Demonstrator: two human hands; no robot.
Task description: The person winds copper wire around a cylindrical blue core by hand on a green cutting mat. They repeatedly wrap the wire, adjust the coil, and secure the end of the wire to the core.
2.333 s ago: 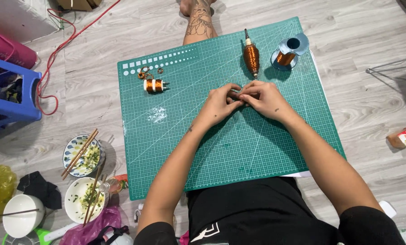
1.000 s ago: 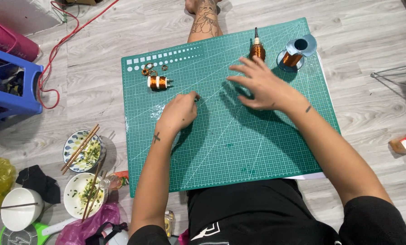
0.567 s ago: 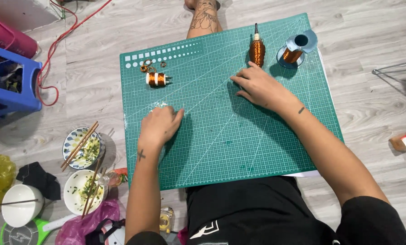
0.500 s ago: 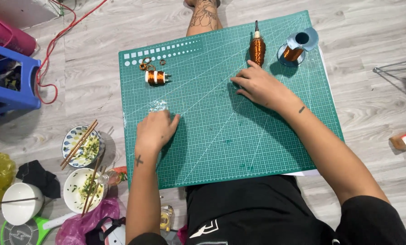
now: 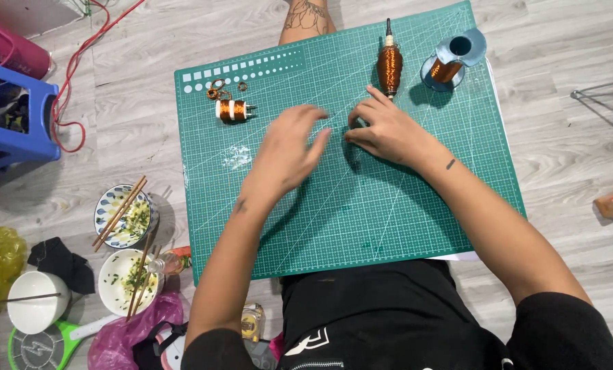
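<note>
Both hands are hovering mid-mat (image 5: 416, 226) with bare green around them. The left hand (image 5: 289, 151) is blurring, fingers spread loosely. The right hand (image 5: 385, 130) is curling its fingertips together; whether they are pinching anything is unclear. The wire-wound spindle (image 5: 389, 65) is lying just beyond.

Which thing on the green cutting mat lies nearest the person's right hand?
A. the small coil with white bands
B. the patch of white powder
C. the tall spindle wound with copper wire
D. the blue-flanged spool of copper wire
C: the right hand rests just below the tall spindle wound with copper wire on the green cutting mat.
</note>
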